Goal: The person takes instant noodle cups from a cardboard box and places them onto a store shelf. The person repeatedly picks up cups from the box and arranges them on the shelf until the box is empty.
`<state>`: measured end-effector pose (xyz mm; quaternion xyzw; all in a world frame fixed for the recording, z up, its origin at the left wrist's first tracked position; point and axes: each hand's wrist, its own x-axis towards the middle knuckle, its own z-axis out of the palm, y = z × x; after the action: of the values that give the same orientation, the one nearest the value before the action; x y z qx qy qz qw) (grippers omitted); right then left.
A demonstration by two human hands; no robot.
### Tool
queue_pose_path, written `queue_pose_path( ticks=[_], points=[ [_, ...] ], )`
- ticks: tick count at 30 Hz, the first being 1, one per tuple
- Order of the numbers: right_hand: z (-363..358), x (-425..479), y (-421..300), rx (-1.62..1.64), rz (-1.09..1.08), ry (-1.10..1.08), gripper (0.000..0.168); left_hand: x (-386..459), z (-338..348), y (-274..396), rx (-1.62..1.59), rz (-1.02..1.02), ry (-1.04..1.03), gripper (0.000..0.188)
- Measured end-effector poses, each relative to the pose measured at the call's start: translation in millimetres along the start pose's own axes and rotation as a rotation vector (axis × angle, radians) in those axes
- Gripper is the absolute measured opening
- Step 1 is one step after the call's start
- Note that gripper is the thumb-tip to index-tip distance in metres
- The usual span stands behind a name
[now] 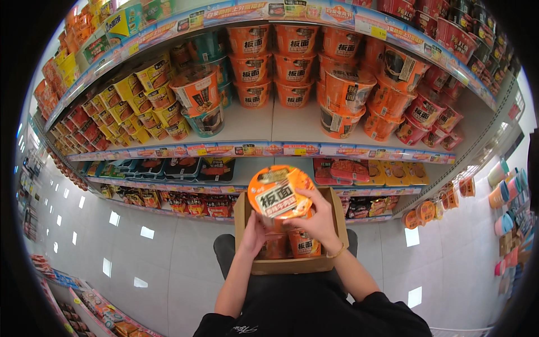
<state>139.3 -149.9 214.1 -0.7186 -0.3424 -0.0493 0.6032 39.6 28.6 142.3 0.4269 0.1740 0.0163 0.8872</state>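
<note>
An orange instant-noodle bowl (pixel 276 196) is tilted with its printed lid towards me, above an open cardboard box (pixel 290 266). My right hand (pixel 316 217) grips it at the lower right, fingers over the lid's rim and thumb beneath. At the bowl's lower left, my left hand (pixel 254 236) cups its side, the fingers partly hidden and slightly blurred. Inside the box stand more orange noodle bowls (pixel 305 243), partly covered by my hands. The box rests at my lap, between my dark-clad knees (pixel 223 248).
Ahead, a shelf board (pixel 269 122) carries orange bowl stacks (pixel 292 65), yellow noodle cups (pixel 160 97) and red bowls (pixel 425 105). Lower shelves hold flat trays (pixel 214 168) and bagged noodles (pixel 206 206). Strung cups (pixel 425 210) hang at right. Tiled floor (pixel 181 257) surrounds me; another display (pixel 97 307) stands behind left.
</note>
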Motion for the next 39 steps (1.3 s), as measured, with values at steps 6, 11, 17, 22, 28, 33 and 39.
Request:
queue_pose_path(
  ticks=[6, 11, 17, 22, 28, 33, 39],
  points=[
    [0.1, 91.0, 12.4, 0.102, -0.087, 0.281, 0.069, -21.0, -36.3, -54.7, 0.551, 0.090, -0.175, 0.038],
    [-4.5, 161.8, 5.1, -0.112, -0.104, 0.353, 0.068, -47.0, -1.3, -47.5, 1.186, 0.175, -0.137, 0.029],
    [16.0, 205.0, 27.9, -0.184, -0.005, 0.333, 0.065, -45.4, -9.4, -59.4, 1.473, 0.339, -0.038, 0.034],
    [21.7, 211.5, 54.8, -0.281, 0.093, 0.288, 0.075, -48.6, -7.0, -61.8, 1.489, 0.342, -0.008, 0.031],
    [22.2, 217.0, 57.1, -0.277, 0.088, 0.272, 0.079, -46.3, -12.5, -63.9, 1.516, 0.372, 0.019, 0.033],
    [11.2, 218.9, 64.3, -0.218, 0.108, 0.231, 0.104, -41.9, -10.4, -65.4, 1.517, 0.432, 0.008, 0.028],
    [20.7, 153.5, 49.0, -0.282, -0.069, 0.269, 0.099, -38.8, -10.1, -62.0, 1.532, 0.415, 0.039, 0.026]
  ],
)
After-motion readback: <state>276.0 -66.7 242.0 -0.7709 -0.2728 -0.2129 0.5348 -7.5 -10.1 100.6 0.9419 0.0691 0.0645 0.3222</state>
